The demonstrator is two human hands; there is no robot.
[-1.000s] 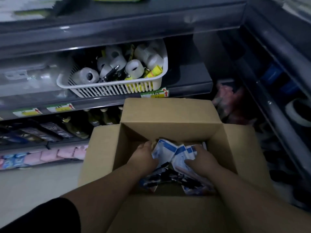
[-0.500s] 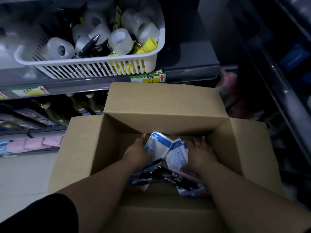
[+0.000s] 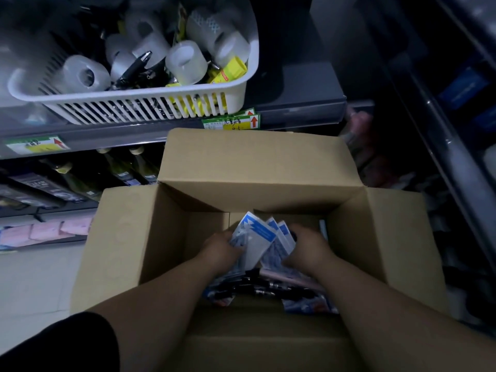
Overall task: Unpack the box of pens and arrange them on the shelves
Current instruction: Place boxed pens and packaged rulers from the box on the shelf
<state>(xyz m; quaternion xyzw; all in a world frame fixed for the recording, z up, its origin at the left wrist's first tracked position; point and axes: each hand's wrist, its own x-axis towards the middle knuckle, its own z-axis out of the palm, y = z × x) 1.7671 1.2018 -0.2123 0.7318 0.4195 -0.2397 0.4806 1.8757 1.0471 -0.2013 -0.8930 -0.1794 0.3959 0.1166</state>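
Fingers of my left hand (image 3: pixel 221 248) and right hand (image 3: pixel 308 249) curl around a fanned bundle of pen packs (image 3: pixel 259 238), blue-and-white header cards on top, dark pens beneath, low inside the open cardboard box (image 3: pixel 257 170) in front of the shelf (image 3: pixel 295 110).

Dim light, bluish cast. White slatted basket (image 3: pixel 120 110) sits on grey shelf (image 3: pixel 295 114), holds tape rolls (image 3: pixel 80 73). Price labels (image 3: pixel 233 122) on shelf edge just below basket. Lower tier under basket: bottles (image 3: pixel 118 167), pink packs (image 3: pixel 53 232). Pale floor (image 3: pixel 35 280) below-left of basket. Dark racking (image 3: pixel 456 170) right of basket, blurred.
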